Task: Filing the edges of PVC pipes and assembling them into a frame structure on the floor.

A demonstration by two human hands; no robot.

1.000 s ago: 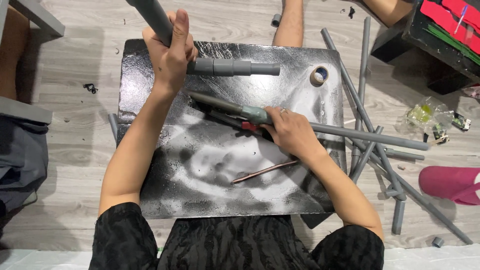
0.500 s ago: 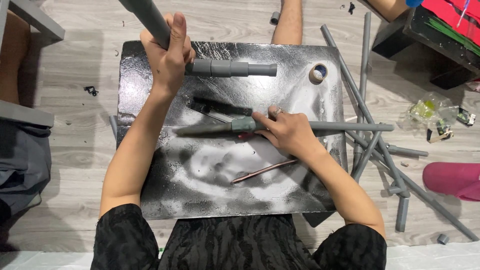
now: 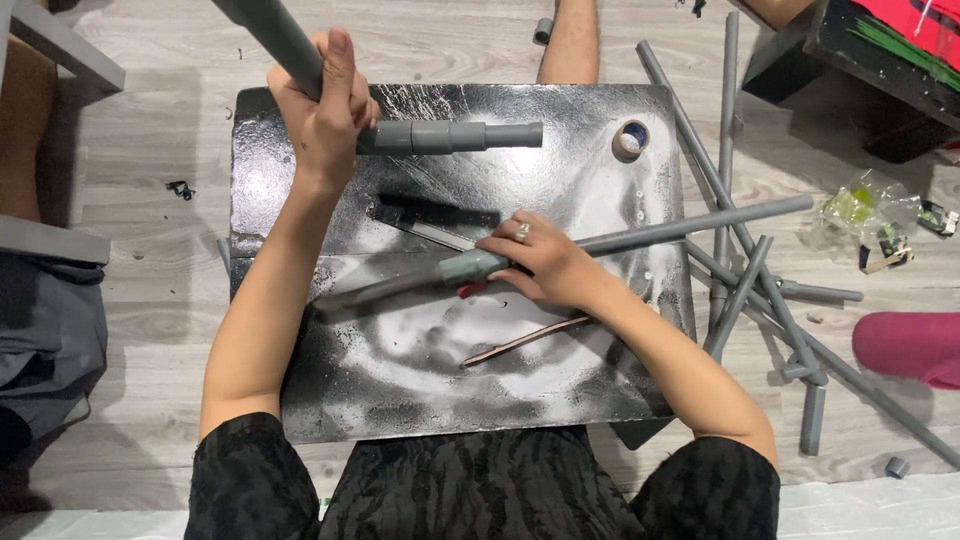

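Observation:
My left hand (image 3: 325, 105) grips a grey pipe assembly (image 3: 450, 135) at its bend; one arm runs up to the top left, the other lies rightward with couplings over the black board (image 3: 420, 390). My right hand (image 3: 540, 262) rests on a long grey pipe (image 3: 700, 225) that lies across the board, its near end fitted with a greenish sleeve (image 3: 465, 267). A red-handled tool (image 3: 470, 291) peeks out under that hand. A dark cutter-like tool (image 3: 430, 215) lies just above it. A thin brown rod (image 3: 525, 341) lies below the hand.
A roll of tape (image 3: 631, 139) sits at the board's top right. Several loose grey pipes (image 3: 740, 270) are scattered on the wooden floor to the right, with a crumpled plastic bag (image 3: 870, 215) and a pink object (image 3: 910, 345). A bare leg (image 3: 572, 40) extends beyond the board.
My right hand has swung the long pipe so its left end drops toward the lower left. The dark tool above it now lies uncovered. The left hand stays put.

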